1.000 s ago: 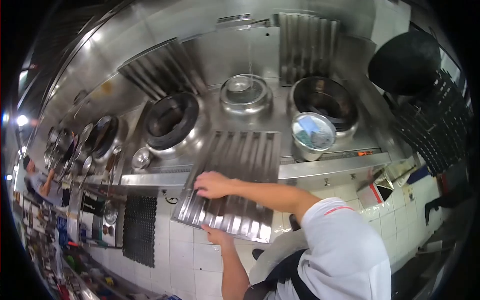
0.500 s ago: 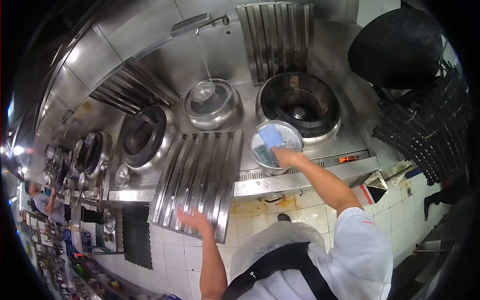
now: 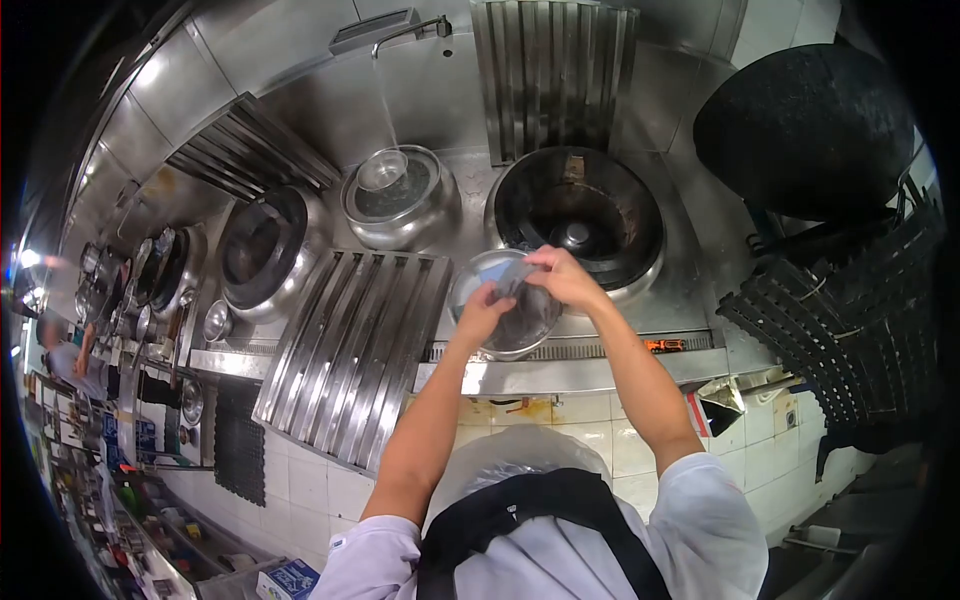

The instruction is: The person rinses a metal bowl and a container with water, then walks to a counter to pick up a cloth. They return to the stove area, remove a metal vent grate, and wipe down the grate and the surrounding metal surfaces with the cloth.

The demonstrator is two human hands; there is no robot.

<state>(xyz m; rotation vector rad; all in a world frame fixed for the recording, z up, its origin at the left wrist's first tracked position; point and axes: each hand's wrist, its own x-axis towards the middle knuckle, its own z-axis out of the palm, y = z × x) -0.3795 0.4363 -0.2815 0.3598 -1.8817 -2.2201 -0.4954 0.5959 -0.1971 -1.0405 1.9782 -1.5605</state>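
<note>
My left hand (image 3: 482, 314) and my right hand (image 3: 562, 277) meet over a round steel bowl (image 3: 520, 340) at the stove's front edge. Both grip a greyish pad (image 3: 516, 283) held just above the bowl; what kind of pad it is I cannot tell. The bowl's inside is mostly hidden by my hands. A long ribbed steel panel (image 3: 350, 350) lies left of the bowl, tilted over the stove's front edge and untouched.
A dark wok burner (image 3: 585, 210) lies behind the bowl. A tap (image 3: 410, 28) runs water into a steel pot (image 3: 400, 205). A second burner ring (image 3: 255, 245) is left. A black wok (image 3: 805, 125) and black mats (image 3: 850, 320) stand right. Another person (image 3: 70, 355) is far left.
My left hand let go of the ribbed panel and came to the bowl. My right hand lifted the pad out of the bowl. The view shifted right.
</note>
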